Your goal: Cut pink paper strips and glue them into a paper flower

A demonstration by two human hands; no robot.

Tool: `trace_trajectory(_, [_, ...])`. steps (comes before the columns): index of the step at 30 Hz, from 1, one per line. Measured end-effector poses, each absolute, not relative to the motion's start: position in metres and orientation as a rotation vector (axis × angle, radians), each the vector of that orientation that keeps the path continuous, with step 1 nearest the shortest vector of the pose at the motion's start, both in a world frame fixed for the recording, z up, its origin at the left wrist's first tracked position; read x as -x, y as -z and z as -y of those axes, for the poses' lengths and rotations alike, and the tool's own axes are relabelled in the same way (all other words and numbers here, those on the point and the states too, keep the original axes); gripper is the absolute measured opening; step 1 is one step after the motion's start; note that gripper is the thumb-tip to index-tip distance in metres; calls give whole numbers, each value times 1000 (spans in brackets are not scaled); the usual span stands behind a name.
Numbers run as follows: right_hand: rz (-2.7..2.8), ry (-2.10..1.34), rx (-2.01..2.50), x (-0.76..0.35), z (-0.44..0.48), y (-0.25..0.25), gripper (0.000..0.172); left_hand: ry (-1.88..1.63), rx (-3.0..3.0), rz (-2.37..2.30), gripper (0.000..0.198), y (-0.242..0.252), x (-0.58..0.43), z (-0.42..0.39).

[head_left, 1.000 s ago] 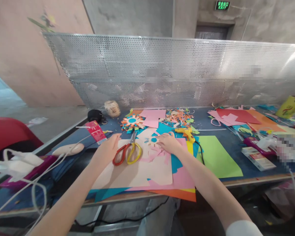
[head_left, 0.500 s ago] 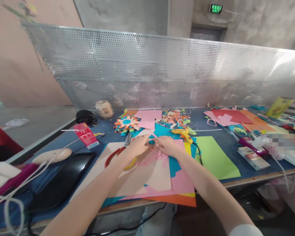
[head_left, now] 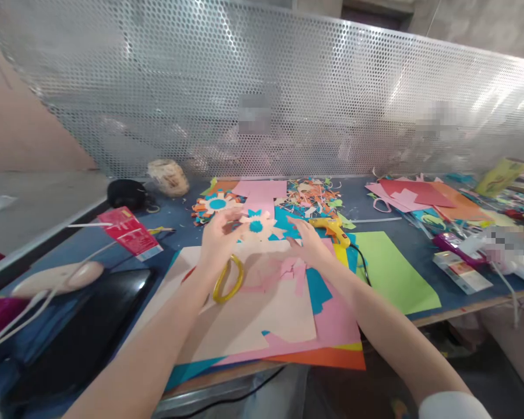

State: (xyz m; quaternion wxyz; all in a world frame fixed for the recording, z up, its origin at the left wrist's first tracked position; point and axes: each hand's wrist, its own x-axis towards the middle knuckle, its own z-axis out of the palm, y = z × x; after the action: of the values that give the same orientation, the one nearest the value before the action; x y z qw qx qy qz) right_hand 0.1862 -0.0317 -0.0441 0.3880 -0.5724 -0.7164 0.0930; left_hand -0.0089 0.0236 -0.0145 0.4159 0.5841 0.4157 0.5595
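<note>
My left hand point(head_left: 218, 241) pinches a pale paper flower with a blue centre point(head_left: 257, 226) and holds it a little above the sheets. My right hand point(head_left: 309, 244) hovers just right of the flower, fingers spread, holding nothing. Under my left wrist lie scissors with a yellow and a red handle point(head_left: 227, 279) on a beige sheet point(head_left: 253, 314). Pink paper scraps point(head_left: 290, 270) lie beside my right wrist. A stack of coloured sheets point(head_left: 332, 343) lies beneath.
A second, layered paper flower point(head_left: 215, 205) and a heap of offcuts point(head_left: 317, 198) lie behind. A yellow glue gun point(head_left: 329, 227) sits right of my right hand. A green sheet point(head_left: 390, 270), red box point(head_left: 131, 233), twine ball point(head_left: 169, 176) and perforated metal screen point(head_left: 262, 105) surround the desk.
My left hand left the scissors, moved right to the small flower and lifted it off the paper. My right hand let go of it and opened. The view moved closer and tilted down.
</note>
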Motion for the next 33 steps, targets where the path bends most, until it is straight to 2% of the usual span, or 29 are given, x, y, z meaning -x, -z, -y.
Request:
trace_trajectory(5, [1867, -134, 1653, -192, 30, 46, 32, -1570, -991, -889, 39, 18, 16, -38])
trace_trajectory(11, [1952, -85, 1782, -176, 24, 28, 36, -1722, -768, -813, 43, 24, 21, -50])
trace_trajectory(16, [1920, -82, 1900, -155, 1, 29, 44, -1644, -706, -810, 46, 24, 18, -47])
trace_trajectory(20, [1879, -129, 1891, -147, -8, 41, 39, -1557, -675, -783, 48, 17, 14, -40])
trace_trajectory(25, [1783, -233, 1791, -153, -6, 44, 49, -1505, -722, -728, 46, 12, 12, -37])
trace_trajectory(29, [1666, -274, 1704, -169, -1, 34, 41, -1382, -845, -748, 44, 15, 13, -36])
trace_trajectory(33, [1594, -323, 1576, -187, 7, 22, 38, -1144, -1356, -881, 38, 18, 10, -29])
